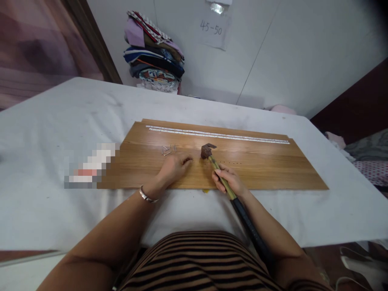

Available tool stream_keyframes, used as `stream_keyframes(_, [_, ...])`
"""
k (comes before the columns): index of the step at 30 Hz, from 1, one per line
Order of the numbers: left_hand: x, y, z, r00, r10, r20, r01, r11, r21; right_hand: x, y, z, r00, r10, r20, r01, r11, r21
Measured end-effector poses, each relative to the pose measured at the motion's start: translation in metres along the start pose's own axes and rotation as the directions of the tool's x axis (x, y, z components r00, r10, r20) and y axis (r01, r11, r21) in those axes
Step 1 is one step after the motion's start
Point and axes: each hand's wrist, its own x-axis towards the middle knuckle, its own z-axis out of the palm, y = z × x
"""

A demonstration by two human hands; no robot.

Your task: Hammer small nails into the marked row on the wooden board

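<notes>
My right hand (pixel 228 178) is wrapped round the handle of a claw hammer (pixel 231 195), near the head. The hammer has a rusty brown head, a yellowish shaft and a black grip that runs back toward my body. Its head is over a wooden board (pixel 273 169). Close to the board's middle, my left hand (pixel 175 167) has its fingers pinched together; whatever is between the fingertips, if anything, is too small to make out. Several loose nails (pixel 166 150) lie just beyond that hand. A row of small dark dots (pixel 232 163) marks the board right of the hammer head.
Two white measuring strips (pixel 218 134) run along the board's far side. The board lies on a white-covered table (pixel 54 121). Left of it is a blurred-out patch (pixel 93 165). Folded clothes (pixel 154 52) are stacked by the wall behind, beneath a paper marked 45-50 (pixel 212 30).
</notes>
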Motion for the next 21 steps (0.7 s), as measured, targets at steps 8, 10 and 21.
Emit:
stream_keyframes(8, [-0.0001, -0.0013, 0.0014, 1.000, -0.002, -0.008, 0.002, 1.000, 0.002, -0.0010, -0.0003, 0.0005, 1.000, -0.014, -0.001, 0.014, 1.000, 0.005])
stream_keyframes(10, [0.0004, -0.0016, 0.0020, 1.000, 0.002, -0.013, -0.002, 1.000, 0.005, -0.0010, -0.0007, 0.0011, 1.000, -0.014, 0.010, 0.014, 1.000, 0.001])
stream_keyframes(21, [0.0004, -0.0008, 0.0011, 1.000, 0.001, -0.012, -0.001, 1.000, 0.016, -0.0004, -0.0007, -0.0004, 0.999, 0.000, 0.038, 0.001, 1.000, -0.019])
